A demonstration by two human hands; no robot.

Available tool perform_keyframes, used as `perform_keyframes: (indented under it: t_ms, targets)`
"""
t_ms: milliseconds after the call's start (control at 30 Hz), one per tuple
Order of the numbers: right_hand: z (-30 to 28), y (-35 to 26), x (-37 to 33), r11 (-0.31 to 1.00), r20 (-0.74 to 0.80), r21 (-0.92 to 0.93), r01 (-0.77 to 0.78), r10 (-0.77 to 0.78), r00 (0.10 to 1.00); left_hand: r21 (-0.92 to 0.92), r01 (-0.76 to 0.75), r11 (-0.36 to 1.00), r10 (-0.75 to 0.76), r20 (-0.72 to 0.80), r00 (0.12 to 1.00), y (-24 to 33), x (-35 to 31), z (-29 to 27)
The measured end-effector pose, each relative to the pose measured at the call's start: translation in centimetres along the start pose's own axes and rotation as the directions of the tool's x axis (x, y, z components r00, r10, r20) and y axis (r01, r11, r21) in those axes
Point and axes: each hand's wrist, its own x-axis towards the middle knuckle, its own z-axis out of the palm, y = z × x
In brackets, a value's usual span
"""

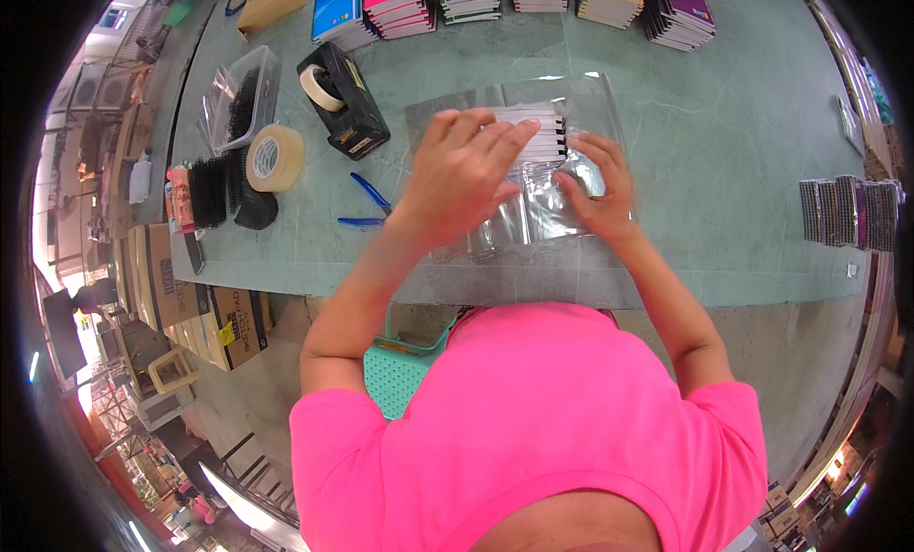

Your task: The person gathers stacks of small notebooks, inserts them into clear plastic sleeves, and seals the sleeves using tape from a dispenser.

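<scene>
A small stack of white-edged notebooks (543, 147) with black bindings sits between my hands on a sheet of clear plastic film (509, 219). My left hand (466, 171) reaches over the stack's left side, its fingers stretched out and its thumb apart. It hides much of the stack. At the bound edge on the right is my right hand (605, 186), thumb and fingers apart and curved, touching the film. Whether a fold of film lies between those fingers is hard to see.
Left of the film lie blue-handled nippers (367, 219), a black tape dispenser (357, 105), a wide tape roll (276, 159) and a clear plastic box (257, 100) of black binding coils. Colourful notebook stacks (400, 5) line the far side. More bound stacks (847, 211) stand far right.
</scene>
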Motion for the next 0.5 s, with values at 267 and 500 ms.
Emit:
perform_keyframes:
  t_ms: [267,500]
  targets:
    - [-0.6,-0.3,3.0,0.851,0.336,-0.254,0.46,-0.369,0.867,-0.035,-0.237,0.971,0.239,0.111,0.965,1.2,-0.5,-3.1]
    - [0.1,-0.5,2.7,0.853,0.366,-0.22,0.474,-0.378,0.85,0.051,-0.3,0.952,0.277,0.26,0.925,-3.8,4.9,-1.2]
